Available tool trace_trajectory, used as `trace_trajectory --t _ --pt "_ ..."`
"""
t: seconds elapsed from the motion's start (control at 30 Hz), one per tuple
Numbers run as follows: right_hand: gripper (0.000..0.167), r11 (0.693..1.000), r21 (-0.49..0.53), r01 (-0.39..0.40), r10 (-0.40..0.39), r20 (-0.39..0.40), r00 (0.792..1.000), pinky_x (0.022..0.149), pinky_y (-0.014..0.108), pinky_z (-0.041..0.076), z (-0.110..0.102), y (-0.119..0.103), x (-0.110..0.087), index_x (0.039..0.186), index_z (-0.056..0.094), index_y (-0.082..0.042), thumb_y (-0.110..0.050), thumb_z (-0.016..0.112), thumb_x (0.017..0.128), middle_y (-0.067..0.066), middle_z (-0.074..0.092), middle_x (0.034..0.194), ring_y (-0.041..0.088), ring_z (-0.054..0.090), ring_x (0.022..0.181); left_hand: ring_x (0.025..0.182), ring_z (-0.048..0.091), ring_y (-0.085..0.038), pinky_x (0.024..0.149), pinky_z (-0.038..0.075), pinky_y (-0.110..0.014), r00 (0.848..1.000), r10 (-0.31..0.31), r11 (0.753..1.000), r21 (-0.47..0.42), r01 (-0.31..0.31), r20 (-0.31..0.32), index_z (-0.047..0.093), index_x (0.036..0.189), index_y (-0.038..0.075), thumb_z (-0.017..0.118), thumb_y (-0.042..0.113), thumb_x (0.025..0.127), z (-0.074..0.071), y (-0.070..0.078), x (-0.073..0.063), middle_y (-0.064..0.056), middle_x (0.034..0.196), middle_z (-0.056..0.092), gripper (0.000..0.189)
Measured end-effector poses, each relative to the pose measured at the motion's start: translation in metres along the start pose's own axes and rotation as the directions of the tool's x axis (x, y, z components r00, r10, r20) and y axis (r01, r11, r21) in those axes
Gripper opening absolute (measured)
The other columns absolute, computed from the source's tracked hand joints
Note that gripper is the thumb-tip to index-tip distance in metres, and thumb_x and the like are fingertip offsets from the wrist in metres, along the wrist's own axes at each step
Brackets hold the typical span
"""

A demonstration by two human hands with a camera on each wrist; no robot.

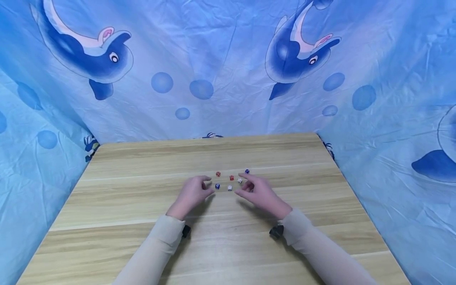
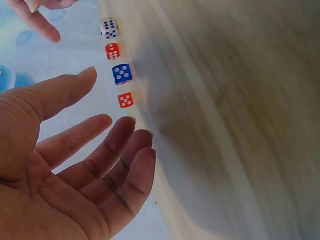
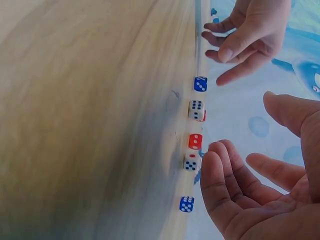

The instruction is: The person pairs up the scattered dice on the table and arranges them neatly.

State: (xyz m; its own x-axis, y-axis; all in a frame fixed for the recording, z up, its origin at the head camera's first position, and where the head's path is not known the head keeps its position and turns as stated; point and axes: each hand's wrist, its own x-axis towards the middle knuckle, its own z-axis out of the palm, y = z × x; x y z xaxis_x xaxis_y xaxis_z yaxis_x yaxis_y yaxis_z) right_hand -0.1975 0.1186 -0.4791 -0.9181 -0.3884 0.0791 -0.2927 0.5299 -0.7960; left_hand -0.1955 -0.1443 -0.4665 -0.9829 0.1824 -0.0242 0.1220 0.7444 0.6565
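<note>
Several small dice lie loosely grouped on the wooden table: two red, two blue and two white. My left hand (image 1: 191, 194) is left of them with fingers spread apart, nearest to a blue die (image 1: 217, 186) and a red die (image 1: 218, 173). On the other side, my right hand (image 1: 263, 195) is nearest to a white die (image 1: 240, 180) and the farther blue die (image 1: 247, 171). Between the hands are the second red die (image 1: 231, 177) and the second white die (image 1: 229, 188). Both wrist views show thumb and fingers parted, holding nothing.
The wooden table (image 1: 228, 245) reaches back to a blue cloth (image 1: 235, 114) printed with dolphins and bubbles. More of this cloth hangs along the left and right sides. A dark wrist device (image 1: 276, 232) sits at the right cuff, another (image 1: 186, 231) at the left.
</note>
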Motion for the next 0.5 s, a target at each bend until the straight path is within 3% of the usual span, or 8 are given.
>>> trace_trajectory --t 0.23,0.5 --pt "0.069 1.000 -0.007 -0.015 0.015 0.036 0.999 0.075 0.028 0.055 0.007 -0.001 0.006 0.148 0.051 -0.009 -0.031 0.081 0.089 -0.005 0.067 0.095 0.012 0.063 0.085 0.083 0.068 -0.020 0.080 0.056 -0.040 0.999 -0.020 1.000 0.024 0.019 0.028 0.070 0.120 -0.002 0.085 0.013 0.081 0.006 0.000 0.014 -0.012 0.100 0.073 0.044" --pt "0.068 1.000 0.004 -0.006 0.006 0.072 0.997 0.071 0.029 0.056 0.012 -0.001 0.006 0.149 0.051 -0.011 -0.028 0.080 0.091 -0.004 0.067 0.093 0.012 0.064 0.082 0.082 0.065 -0.020 0.078 0.054 -0.039 0.999 -0.016 0.996 0.085 0.012 0.047 0.075 0.112 0.006 0.086 0.011 0.080 0.011 -0.002 0.027 -0.008 0.100 0.072 0.034"
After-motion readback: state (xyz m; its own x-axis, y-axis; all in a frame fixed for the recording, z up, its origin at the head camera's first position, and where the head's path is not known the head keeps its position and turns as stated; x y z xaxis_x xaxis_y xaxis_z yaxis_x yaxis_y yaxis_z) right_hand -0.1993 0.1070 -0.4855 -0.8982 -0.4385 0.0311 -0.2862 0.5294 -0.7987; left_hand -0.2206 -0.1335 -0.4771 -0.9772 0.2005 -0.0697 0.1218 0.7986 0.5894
